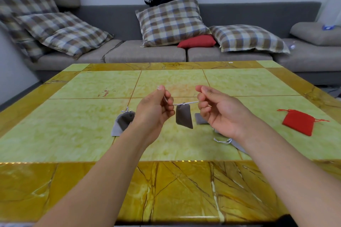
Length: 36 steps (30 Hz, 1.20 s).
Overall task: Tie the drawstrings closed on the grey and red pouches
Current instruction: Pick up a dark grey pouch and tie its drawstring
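Note:
A grey pouch (183, 117) hangs in the air above the table, its mouth cinched by a white drawstring (186, 103) stretched sideways. My left hand (155, 108) pinches one end of the string and my right hand (215, 110) pinches the other, both palms facing me. Two more grey pouches (122, 121) lie stacked to the left on the table. Another grey pouch (200, 118) peeks out behind my right hand, and one more grey pouch (234, 143) lies partly under my right wrist. A red pouch (299, 122) lies flat at the right.
The yellow-green marble table (92, 131) has a dark golden border along the front edge. Behind it stands a grey sofa (147, 52) with several checked cushions and a red cushion (197, 41).

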Each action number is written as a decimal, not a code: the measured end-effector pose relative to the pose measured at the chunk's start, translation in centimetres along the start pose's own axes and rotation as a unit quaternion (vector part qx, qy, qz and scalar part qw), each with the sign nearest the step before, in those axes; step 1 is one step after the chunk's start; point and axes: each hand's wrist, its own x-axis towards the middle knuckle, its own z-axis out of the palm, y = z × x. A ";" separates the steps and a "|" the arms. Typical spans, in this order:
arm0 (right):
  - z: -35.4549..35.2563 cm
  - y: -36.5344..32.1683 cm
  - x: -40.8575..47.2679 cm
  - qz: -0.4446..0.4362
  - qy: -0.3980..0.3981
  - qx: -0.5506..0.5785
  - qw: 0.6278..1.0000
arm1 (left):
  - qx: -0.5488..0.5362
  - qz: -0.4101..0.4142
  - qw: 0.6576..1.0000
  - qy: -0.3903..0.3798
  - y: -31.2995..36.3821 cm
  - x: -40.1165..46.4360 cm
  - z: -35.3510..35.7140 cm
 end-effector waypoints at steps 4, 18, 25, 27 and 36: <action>0.2 -0.2 0.6 -0.042 0.023 -0.047 0.998 | -0.017 0.044 0.999 0.022 0.7 0.0 0.1; -0.2 1.4 0.4 -0.196 0.001 -0.665 0.721 | 0.267 0.114 0.957 -0.027 -0.2 -0.1 -1.1; -0.2 1.1 0.2 -0.132 -0.028 -0.565 0.814 | 0.480 0.195 0.853 -0.053 -0.5 -0.5 -2.0; -0.2 1.2 0.5 -0.120 -0.028 -0.555 0.823 | 0.509 0.225 0.830 -0.047 -0.8 -0.3 -2.2; -0.4 1.7 1.0 -0.081 -0.010 -0.536 0.840 | 0.570 0.201 0.794 -0.070 -1.4 0.0 -2.1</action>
